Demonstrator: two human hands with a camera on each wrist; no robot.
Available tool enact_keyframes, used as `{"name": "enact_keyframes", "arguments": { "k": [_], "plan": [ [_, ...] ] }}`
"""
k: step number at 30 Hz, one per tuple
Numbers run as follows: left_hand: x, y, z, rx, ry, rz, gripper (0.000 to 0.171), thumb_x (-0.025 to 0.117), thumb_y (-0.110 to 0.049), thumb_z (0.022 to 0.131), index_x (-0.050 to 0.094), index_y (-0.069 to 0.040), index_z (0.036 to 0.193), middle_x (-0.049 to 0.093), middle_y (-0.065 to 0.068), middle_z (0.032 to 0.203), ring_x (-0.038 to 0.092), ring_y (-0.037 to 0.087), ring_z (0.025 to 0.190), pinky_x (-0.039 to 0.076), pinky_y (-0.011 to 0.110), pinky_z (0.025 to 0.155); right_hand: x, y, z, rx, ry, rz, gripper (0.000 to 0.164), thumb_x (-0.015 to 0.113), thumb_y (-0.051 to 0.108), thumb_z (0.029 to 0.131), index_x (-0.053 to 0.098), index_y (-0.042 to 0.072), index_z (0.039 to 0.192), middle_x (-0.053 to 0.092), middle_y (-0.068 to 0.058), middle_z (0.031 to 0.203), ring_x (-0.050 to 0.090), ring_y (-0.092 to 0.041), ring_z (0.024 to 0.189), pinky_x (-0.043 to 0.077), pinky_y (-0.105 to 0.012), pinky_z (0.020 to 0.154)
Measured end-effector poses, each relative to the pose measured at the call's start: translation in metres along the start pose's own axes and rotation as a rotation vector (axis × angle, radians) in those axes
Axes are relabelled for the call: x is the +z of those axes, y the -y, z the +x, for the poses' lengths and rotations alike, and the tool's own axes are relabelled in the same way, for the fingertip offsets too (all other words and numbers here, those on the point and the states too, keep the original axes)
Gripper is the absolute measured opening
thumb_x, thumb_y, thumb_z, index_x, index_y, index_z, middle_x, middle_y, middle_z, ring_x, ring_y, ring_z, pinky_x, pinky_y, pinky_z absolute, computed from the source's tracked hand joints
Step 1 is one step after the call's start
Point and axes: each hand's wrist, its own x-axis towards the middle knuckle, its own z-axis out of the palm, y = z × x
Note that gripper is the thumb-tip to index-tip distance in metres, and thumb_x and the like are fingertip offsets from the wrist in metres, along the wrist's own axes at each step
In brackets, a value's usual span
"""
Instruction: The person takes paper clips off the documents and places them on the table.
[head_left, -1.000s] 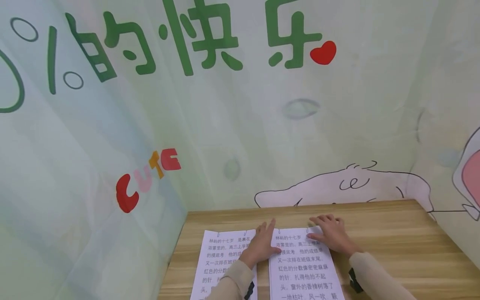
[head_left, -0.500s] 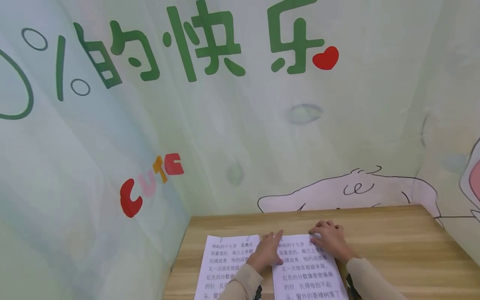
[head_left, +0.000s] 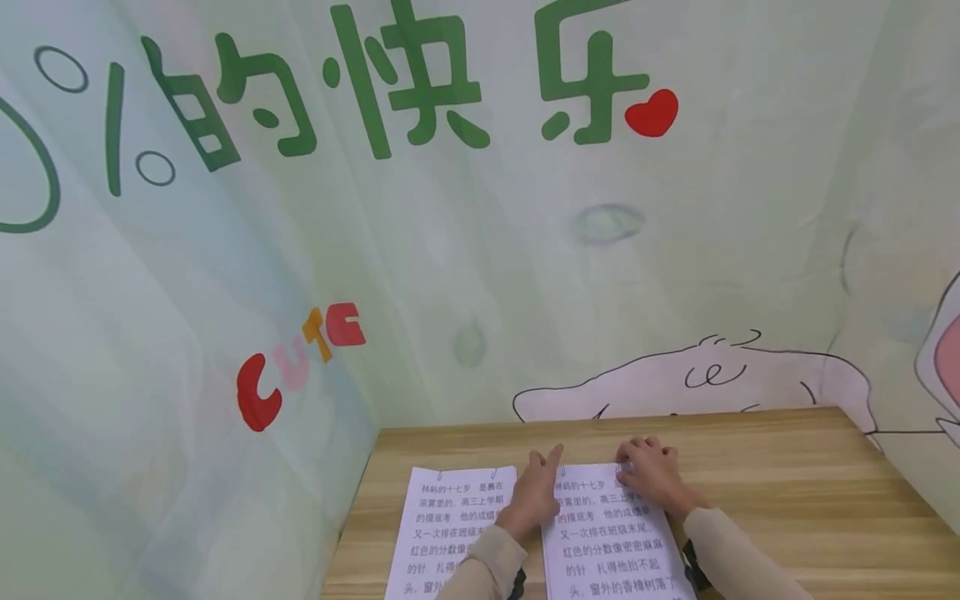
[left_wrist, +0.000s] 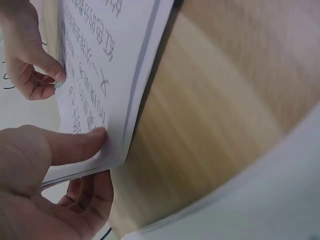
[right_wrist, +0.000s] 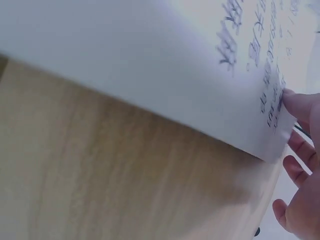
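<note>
A stack of printed sheets (head_left: 603, 550) lies on the right side of a pair, paper clips along its top edge. My left hand (head_left: 534, 497) grips its top left corner; in the left wrist view the left thumb (left_wrist: 80, 146) presses the printed face while the other fingers curl beneath the edge. At the top right, my right hand (head_left: 657, 477) pinches the same stack near a clip. The right wrist view has the right thumb (right_wrist: 297, 106) on top of the paper and the fingers below its edge. Several layers show along the stack's side.
A second clipped stack of printed sheets (head_left: 442, 533) lies to the left, partly under my left sleeve (head_left: 487, 562). The wooden table (head_left: 795, 492) meets a printed curtain (head_left: 465, 250) at its back and left edges.
My left hand's spread fingers have drawn in around the top left corner. My right hand has closed in on the top right edge. The head view has shifted slightly.
</note>
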Motion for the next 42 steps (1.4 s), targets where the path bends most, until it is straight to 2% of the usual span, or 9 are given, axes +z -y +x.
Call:
{"name": "enact_keyframes", "arguments": {
  "k": [4,7,11,17,21,26,30,34,42],
  "plan": [
    [0.008,0.003,-0.01,0.016,-0.047,-0.001,0.107,0.072,0.018,0.077,0.029,-0.019,0.168,0.05,0.028,0.15,0.054,0.019,0.065,0.052,0.026,0.054,0.003,0.003,-0.008,0.019,0.0,0.073,0.018,0.082,0.015,0.086,0.068,0.019,0.096,0.07,0.0,0.1,0.053,-0.034,0.114,0.029,-0.071,0.106],
    [0.012,0.005,-0.016,0.03,-0.073,0.046,0.108,0.074,0.015,0.078,0.028,-0.02,0.169,0.052,0.024,0.156,0.071,0.028,0.088,0.065,0.035,0.079,0.005,0.003,-0.014,0.037,-0.012,0.159,0.017,0.08,0.011,0.087,0.066,0.018,0.095,0.07,0.001,0.096,0.054,-0.033,0.111,0.025,-0.068,0.107],
    [0.015,0.011,-0.022,0.062,-0.111,0.035,0.106,0.073,0.01,0.083,0.024,-0.025,0.17,0.055,0.012,0.159,0.066,0.032,0.13,0.052,0.047,0.115,0.004,0.002,-0.017,0.055,-0.033,0.26,0.016,0.078,0.011,0.087,0.065,0.017,0.095,0.07,0.001,0.095,0.056,-0.027,0.102,0.027,-0.062,0.105],
    [0.016,0.024,-0.028,0.172,-0.209,-0.027,0.102,0.072,0.001,0.091,0.019,-0.034,0.17,0.049,0.01,0.163,0.058,0.035,0.141,0.046,0.05,0.12,-0.01,0.002,-0.014,0.069,0.023,0.398,0.015,0.075,0.008,0.088,0.064,0.014,0.096,0.069,-0.001,0.097,0.059,-0.021,0.091,0.044,-0.047,0.09],
    [0.012,0.027,-0.026,0.202,-0.206,-0.155,0.1,0.069,0.001,0.094,0.017,-0.037,0.17,0.043,0.006,0.168,0.05,0.032,0.148,0.039,0.05,0.125,-0.025,0.003,-0.012,0.043,0.054,0.466,0.016,0.074,0.003,0.09,0.063,0.011,0.1,0.068,-0.006,0.102,0.06,-0.023,0.096,0.05,-0.037,0.083],
    [0.008,0.026,-0.026,0.151,-0.155,-0.391,0.099,0.068,0.003,0.093,0.02,-0.037,0.17,0.042,0.004,0.168,0.044,0.03,0.153,0.031,0.049,0.129,-0.038,0.004,-0.012,-0.004,0.055,0.499,0.017,0.075,0.003,0.09,0.065,0.01,0.101,0.072,-0.012,0.113,0.066,-0.034,0.112,0.054,-0.051,0.099],
    [0.003,0.024,-0.03,0.137,-0.17,-0.522,0.097,0.07,0.006,0.09,0.028,-0.034,0.168,0.049,0.006,0.164,0.055,0.029,0.145,0.042,0.047,0.124,-0.046,0.004,-0.012,0.01,0.075,0.532,0.017,0.076,0.006,0.09,0.067,0.011,0.103,0.074,-0.013,0.117,0.068,-0.037,0.115,0.056,-0.05,0.098],
    [-0.002,0.022,-0.033,0.133,-0.178,-0.654,0.095,0.072,0.01,0.088,0.037,-0.034,0.165,0.068,0.012,0.142,0.075,0.022,0.105,0.065,0.034,0.092,-0.058,0.004,-0.01,0.012,0.129,0.617,0.02,0.079,0.008,0.089,0.069,0.007,0.107,0.071,-0.009,0.097,0.07,-0.024,0.086,0.059,-0.032,0.074],
    [-0.008,0.02,-0.032,0.131,-0.154,-0.82,0.093,0.071,0.013,0.086,0.039,-0.026,0.164,0.075,0.012,0.125,0.075,0.015,0.084,0.066,0.028,0.073,-0.077,0.0,-0.006,-0.068,0.205,0.769,0.026,0.077,0.016,0.094,0.071,0.002,0.115,0.068,-0.014,0.102,0.07,-0.024,0.081,0.059,-0.027,0.069]
  ]
}}
